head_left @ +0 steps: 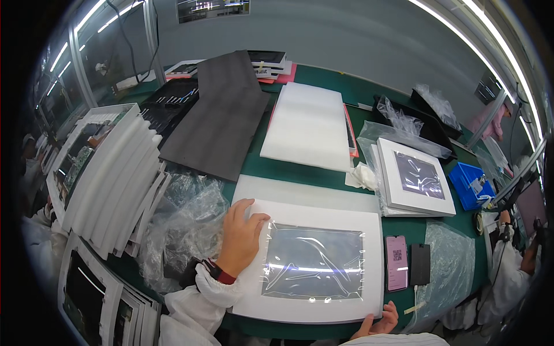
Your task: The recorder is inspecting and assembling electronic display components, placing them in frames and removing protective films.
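Note:
A white-framed display panel (pixel 311 217) lies before me, its grey screen covered by wrinkled clear film. Across the left border of this panel rests my left hand (pixel 241 239), fingers extended and a little apart, the wrist in a dark red band. At the near right corner, my right hand (pixel 378 323) has its fingers bent around the edge, with one fingertip against the frame; part of this hand is cut off by my sleeve. Under the panel's far side shows a white foam sheet (pixel 306 190).
Right of the panel are a pink-screened phone (pixel 396 262), a black power bank (pixel 420 264) and clear plastic film (pixel 450 271). Another white-framed panel (pixel 392 173) and a blue bin (pixel 470 184) stand beyond. Stacked foam sheets (pixel 112 179) and crumpled plastic bags (pixel 184 225) crowd the left.

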Demonstrator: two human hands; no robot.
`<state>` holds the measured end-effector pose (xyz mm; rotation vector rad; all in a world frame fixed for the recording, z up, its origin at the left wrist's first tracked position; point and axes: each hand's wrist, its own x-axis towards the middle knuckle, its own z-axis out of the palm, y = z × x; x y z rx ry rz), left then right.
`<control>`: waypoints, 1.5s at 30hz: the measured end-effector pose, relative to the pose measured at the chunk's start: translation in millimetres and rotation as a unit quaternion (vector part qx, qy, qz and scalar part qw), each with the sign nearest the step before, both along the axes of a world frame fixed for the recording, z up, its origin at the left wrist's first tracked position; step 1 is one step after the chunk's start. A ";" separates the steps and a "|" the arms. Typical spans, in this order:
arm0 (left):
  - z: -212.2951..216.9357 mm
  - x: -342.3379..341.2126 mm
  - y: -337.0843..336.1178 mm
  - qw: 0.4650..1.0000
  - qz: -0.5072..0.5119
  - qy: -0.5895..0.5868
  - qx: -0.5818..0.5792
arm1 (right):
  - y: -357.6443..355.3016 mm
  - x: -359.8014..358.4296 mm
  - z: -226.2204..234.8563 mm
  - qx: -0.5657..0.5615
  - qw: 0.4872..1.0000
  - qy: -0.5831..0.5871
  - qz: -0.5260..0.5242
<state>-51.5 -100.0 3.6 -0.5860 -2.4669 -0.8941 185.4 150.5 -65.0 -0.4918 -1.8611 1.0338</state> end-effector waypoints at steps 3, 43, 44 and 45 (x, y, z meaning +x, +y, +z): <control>-1.4 0.5 0.2 1.000 -0.004 -0.010 -0.005 | 0.6 1.0 0.3 -0.011 1.000 -0.002 0.002; 11.3 1.7 2.6 0.991 -0.116 0.025 0.067 | -19.4 -4.0 25.8 -0.025 0.999 -0.026 -0.014; 11.9 2.1 2.6 0.991 -0.116 0.025 0.068 | -19.4 -3.9 25.7 -0.024 0.999 -0.026 -0.015; 12.3 2.3 2.6 0.988 -0.138 0.024 0.058 | -19.6 -3.8 25.6 -0.022 0.999 -0.025 -0.017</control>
